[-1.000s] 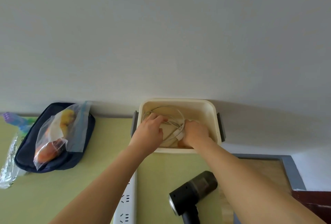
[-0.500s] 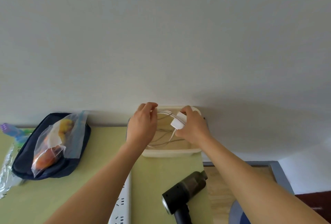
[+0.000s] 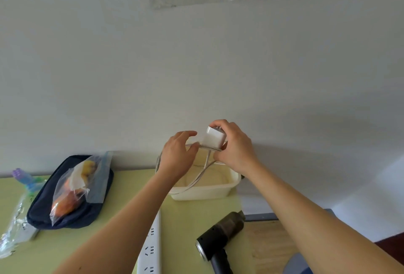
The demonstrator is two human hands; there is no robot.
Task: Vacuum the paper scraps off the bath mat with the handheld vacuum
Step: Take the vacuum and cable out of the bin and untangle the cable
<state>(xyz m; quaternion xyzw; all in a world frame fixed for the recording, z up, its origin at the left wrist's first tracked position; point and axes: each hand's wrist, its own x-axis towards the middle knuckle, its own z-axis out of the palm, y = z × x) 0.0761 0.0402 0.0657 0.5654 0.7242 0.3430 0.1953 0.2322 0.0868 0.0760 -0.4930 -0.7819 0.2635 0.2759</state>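
Tabletop (image 3: 54, 247), smooth pale green, carries nearest me a white power strip (image 3: 152, 243) and the handheld vacuum (image 3: 220, 232), a matte dark cylinder on a handle, lying untouched near the right edge. Above a cream plastic tub (image 3: 209, 188) by the plain white wall (image 3: 109, 76), my right hand (image 3: 235, 149) grips a glossy white square adapter (image 3: 213, 139), its thin cord (image 3: 199, 177) drooping into the tub. My left hand (image 3: 178, 156) sits half-curled beside it at the cord; I cannot tell if it pinches.

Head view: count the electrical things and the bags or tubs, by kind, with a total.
Charger with cable: 1
Power strip: 1
Handheld vacuum: 1
Cream tub: 1
Navy pouch: 1
Clear zip bag: 1
Total: 6
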